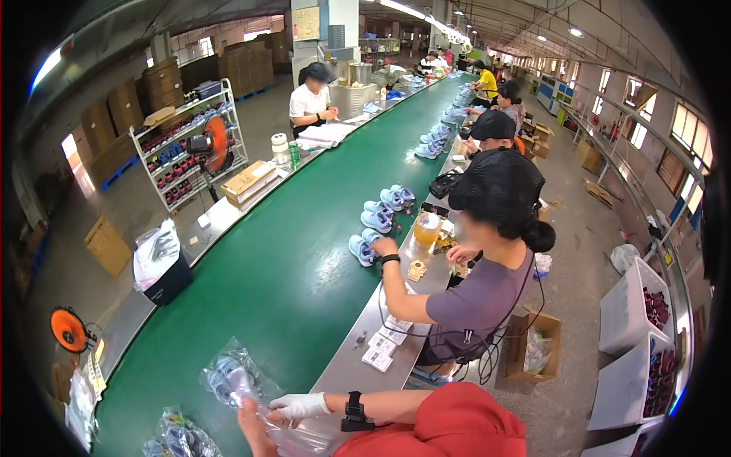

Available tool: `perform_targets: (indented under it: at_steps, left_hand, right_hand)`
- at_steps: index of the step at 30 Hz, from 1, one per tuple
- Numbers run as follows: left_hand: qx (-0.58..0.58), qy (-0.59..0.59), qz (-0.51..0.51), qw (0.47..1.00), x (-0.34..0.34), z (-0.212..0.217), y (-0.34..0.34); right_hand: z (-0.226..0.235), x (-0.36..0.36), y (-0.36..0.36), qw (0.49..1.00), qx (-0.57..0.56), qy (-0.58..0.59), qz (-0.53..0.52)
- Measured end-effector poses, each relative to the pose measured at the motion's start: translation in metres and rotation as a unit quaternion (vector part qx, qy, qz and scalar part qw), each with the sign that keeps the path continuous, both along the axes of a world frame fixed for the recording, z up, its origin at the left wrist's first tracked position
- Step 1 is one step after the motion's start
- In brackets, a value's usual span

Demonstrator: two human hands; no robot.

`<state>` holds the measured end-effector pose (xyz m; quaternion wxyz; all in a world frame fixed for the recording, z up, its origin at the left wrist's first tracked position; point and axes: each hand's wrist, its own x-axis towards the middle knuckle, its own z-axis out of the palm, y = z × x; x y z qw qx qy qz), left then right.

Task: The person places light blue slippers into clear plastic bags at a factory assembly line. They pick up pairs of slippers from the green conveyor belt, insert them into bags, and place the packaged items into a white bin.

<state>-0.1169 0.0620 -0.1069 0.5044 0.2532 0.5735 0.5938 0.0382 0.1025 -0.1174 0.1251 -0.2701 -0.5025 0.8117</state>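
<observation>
A pair of light blue sneakers (228, 378) lies inside a clear plastic bag (263, 375) at the near edge of the green belt. My left hand (255, 428) is bare, and its fingers close on the bag just below the shoes. Beside it, my right hand (298, 407), in a white glove with bare fingertips, pinches the loose film of the bag. More clear film spreads under both hands toward the lower edge. Another bagged pair of blue shoes (179, 436) rests to the left of my left hand.
The green conveyor belt (259, 266) runs away from me, with blue sneakers (377, 217) in rows along its right side. A co-worker (487, 282) at my right touches one shoe. White cards (378, 359) lie on the metal ledge. A dark bin (164, 278) stands across the belt.
</observation>
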Motion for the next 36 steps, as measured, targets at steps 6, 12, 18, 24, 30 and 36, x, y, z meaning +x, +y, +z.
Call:
perform_targets:
  at_steps: [6, 12, 18, 24, 30, 36]
  left_hand:
    - [0.056, -0.096, 0.02, 0.994, 0.017, 0.051, 0.008]
    - [0.11, 0.001, 0.077, 0.991, -0.02, 0.031, 0.003]
    - [0.161, 0.082, -0.021, 0.983, 0.033, 0.06, -0.009]
    - [0.095, 0.205, -0.309, 0.924, 0.087, 0.078, -0.054]
    - [0.041, 0.196, -0.395, 0.896, 0.075, 0.11, -0.073]
    - [0.094, 0.212, -0.426, 0.874, 0.086, 0.085, -0.085]
  right_hand:
    - [0.028, 0.038, 0.014, 0.979, 0.143, -0.036, -0.142]
    - [0.028, 0.072, -0.001, 0.776, 0.511, -0.329, -0.168]
    - [0.05, 0.046, -0.014, 0.679, 0.697, -0.144, -0.18]
    - [0.023, 0.038, -0.017, 0.806, 0.587, -0.052, -0.056]
    - [0.02, 0.025, -0.008, 0.867, 0.471, -0.131, -0.101]
    - [0.009, 0.032, 0.001, 0.884, 0.407, -0.198, -0.116]
